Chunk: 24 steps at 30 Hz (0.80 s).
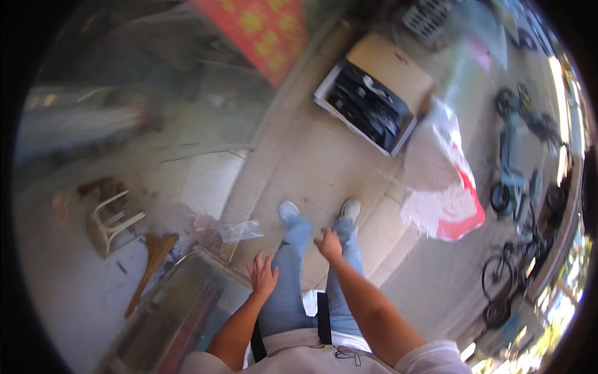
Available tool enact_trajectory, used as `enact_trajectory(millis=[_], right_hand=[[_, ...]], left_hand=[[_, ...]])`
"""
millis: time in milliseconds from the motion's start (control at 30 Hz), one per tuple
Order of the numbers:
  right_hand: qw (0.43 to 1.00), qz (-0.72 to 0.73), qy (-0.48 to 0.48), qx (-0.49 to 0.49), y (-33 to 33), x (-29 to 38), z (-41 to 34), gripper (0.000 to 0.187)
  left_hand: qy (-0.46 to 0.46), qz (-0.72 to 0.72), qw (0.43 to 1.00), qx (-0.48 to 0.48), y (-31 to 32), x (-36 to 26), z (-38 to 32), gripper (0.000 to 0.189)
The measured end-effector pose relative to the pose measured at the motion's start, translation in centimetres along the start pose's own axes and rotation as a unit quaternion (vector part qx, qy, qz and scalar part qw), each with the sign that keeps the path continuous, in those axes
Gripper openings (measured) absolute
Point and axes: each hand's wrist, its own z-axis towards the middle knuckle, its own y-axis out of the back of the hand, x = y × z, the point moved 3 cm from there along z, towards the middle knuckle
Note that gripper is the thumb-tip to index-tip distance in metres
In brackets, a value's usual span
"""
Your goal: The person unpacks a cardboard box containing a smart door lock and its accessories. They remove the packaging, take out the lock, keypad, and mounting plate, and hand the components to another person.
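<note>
My left hand hangs over the thigh of my light blue jeans, fingers spread, with nothing in it. Above the other leg, my right hand has loosely bent fingers and holds nothing that I can see. Both hands are apart from the objects on the ground. Ahead of my feet lies an open cardboard box with its lid folded back and black items inside. A white and red plastic bag lies to the right of the box.
A broom, a small chair and a clear plastic wrapper are at the left. A red banner with yellow writing is at the top. A parked scooter and a bicycle stand at the right.
</note>
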Motion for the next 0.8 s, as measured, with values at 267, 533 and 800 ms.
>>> enact_trajectory(millis=[267, 533, 800], right_hand=[[0.959, 0.066, 0.271, 0.045, 5.2, 9.4, -11.1, 0.037], [0.959, 0.086, 0.266, -0.036, 16.8, 4.0, -7.6, 0.021], [0.877, -0.095, 0.469, 0.045, 4.2, 23.3, -13.7, 0.012]], left_hand=[[0.302, -0.032, 0.932, -0.199, 9.8, 12.5, -13.3, 0.037], [0.420, -0.130, 0.860, -0.260, 7.3, 13.3, -20.0, 0.036], [0.507, -0.256, 0.788, -0.237, 1.5, 22.0, -22.7, 0.033]])
